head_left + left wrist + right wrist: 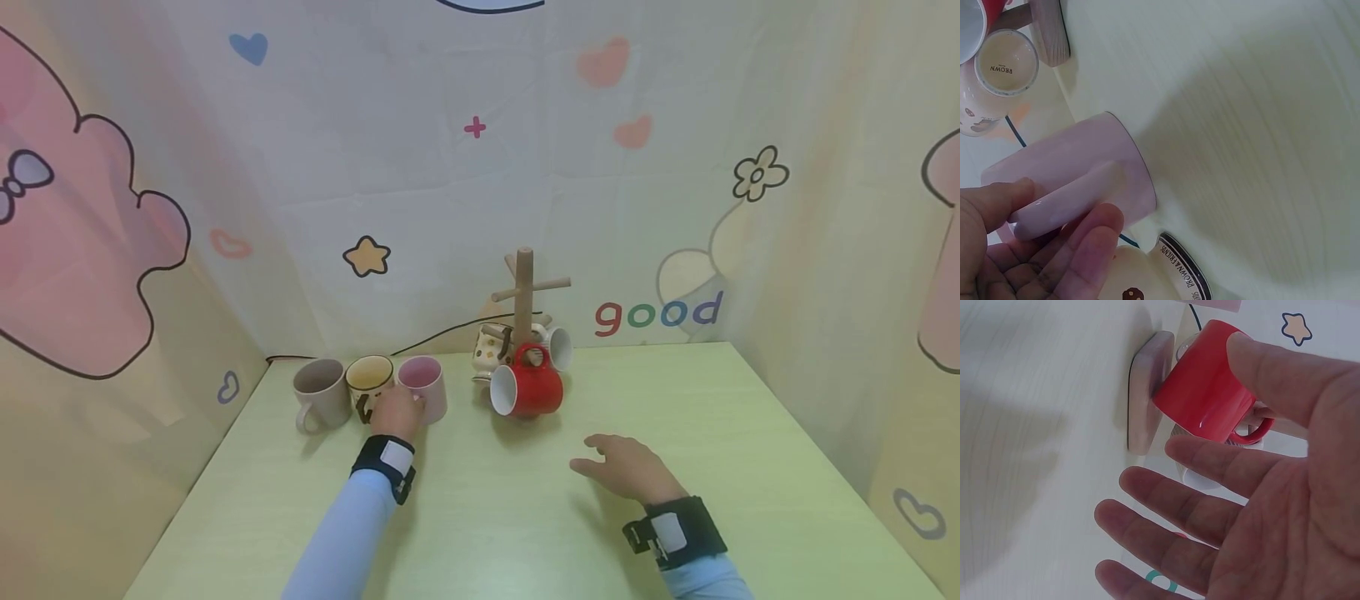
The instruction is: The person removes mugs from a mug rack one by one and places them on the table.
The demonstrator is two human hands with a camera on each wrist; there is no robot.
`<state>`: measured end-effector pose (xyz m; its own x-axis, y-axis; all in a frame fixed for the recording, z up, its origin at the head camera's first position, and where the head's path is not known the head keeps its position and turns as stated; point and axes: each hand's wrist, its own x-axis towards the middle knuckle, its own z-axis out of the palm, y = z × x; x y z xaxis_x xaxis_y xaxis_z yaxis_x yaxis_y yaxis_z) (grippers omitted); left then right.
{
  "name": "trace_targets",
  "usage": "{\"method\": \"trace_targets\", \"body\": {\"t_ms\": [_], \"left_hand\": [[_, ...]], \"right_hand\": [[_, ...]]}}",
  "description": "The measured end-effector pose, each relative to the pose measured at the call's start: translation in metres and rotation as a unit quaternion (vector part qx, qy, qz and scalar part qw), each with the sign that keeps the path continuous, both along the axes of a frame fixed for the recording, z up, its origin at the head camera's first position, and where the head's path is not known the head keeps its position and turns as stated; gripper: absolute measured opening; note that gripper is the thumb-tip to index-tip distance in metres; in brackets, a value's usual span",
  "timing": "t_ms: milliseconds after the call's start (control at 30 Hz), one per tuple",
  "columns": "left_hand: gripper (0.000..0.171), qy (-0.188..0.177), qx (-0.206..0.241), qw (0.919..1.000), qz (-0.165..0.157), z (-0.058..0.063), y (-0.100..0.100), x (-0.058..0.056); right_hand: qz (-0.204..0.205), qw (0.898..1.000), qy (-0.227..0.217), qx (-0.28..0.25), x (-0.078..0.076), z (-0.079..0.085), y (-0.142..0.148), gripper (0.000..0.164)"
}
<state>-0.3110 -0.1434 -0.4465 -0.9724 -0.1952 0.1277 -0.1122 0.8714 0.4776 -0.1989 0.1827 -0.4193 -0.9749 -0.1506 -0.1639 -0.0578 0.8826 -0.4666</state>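
Evidently grasping: left of rack, left hand pinches pink mug; right hand spread, empty; lifting seems called for.

"What's worn here?"

"A wide black left wristband, with a whitish rectangular patch on it and a small black fitting at its lower right edge."

"And around that left wristband?"

"Below it, a light-blue left sleeve; above it, the bare left hand. Well to its right: a matching right wristband with pale patch and black side piece, a light-blue right sleeve and the bare right hand."
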Motion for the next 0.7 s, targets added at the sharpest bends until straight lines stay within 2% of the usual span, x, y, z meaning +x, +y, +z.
{"method": "trace_targets", "body": {"t_ms": [333, 500, 700], "left_hand": [[0.03, -0.009, -0.001, 1.0, 0.001, 0.0011, -0.0003, 0.0022], [0.031, -0.004, -0.012, 0.9999, -0.009, 0.0008, -0.0026, 0.0036], [0.03, 0.004, -0.005, 0.9998, -0.018, 0.0079, -0.0077, 0.0084]], "right_hand": [[0.0, 1.0, -0.001, -0.002, 0.0, -0.0002, -0.0002, 0.06], [0.001, 1.0, 0.0, -0.002, 0.0007, 0.0003, -0.0005, 0.059], [0.006, 1.0, 0.001, -0.003, 0.0003, 0.0005, -0.001, 0.057]]}}
